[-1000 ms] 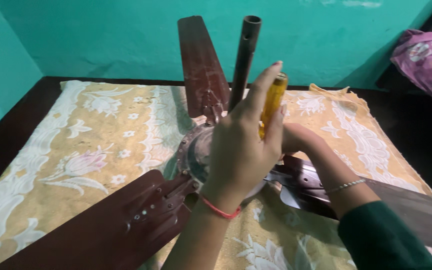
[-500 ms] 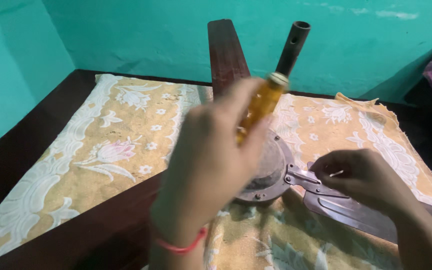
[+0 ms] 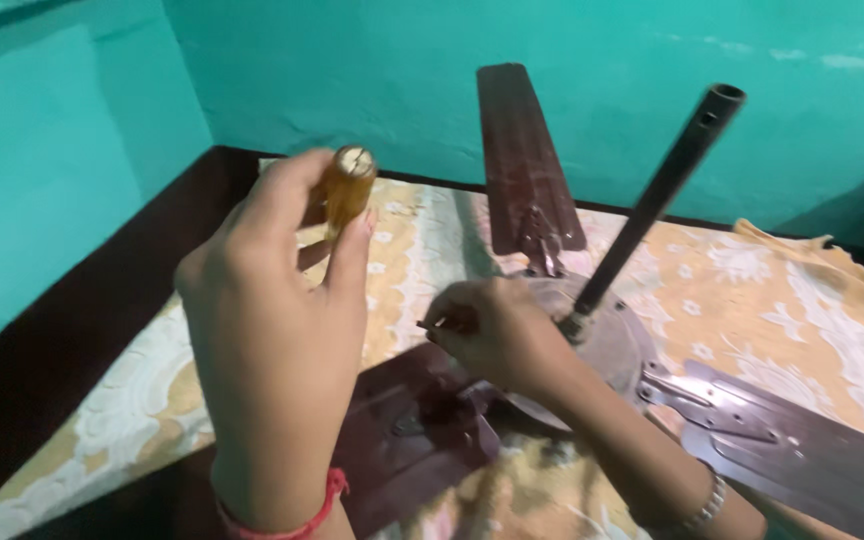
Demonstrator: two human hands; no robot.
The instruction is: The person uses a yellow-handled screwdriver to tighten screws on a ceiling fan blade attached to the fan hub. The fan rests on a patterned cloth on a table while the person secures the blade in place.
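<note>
While the left hand [image 3: 272,330] grips the amber-handled screwdriver [image 3: 347,190] raised at ten o'clock, the right hand [image 3: 497,335] pinches a small screw [image 3: 424,324] over the fan hub [image 3: 607,345] — a loose pinch could drop it onto the patterned cloth [image 3: 752,290] under a blade [image 3: 402,440].

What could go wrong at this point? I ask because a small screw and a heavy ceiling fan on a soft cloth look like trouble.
The small screw is only pinched in the right hand's fingertips; dropped, it could vanish into the patterned cloth. The left hand holds the yellow-handled screwdriver high, its tip hidden behind the hand, so it might jab the other hand when lowered. The fan's downrod leans, so the motor housing may rock.
</note>
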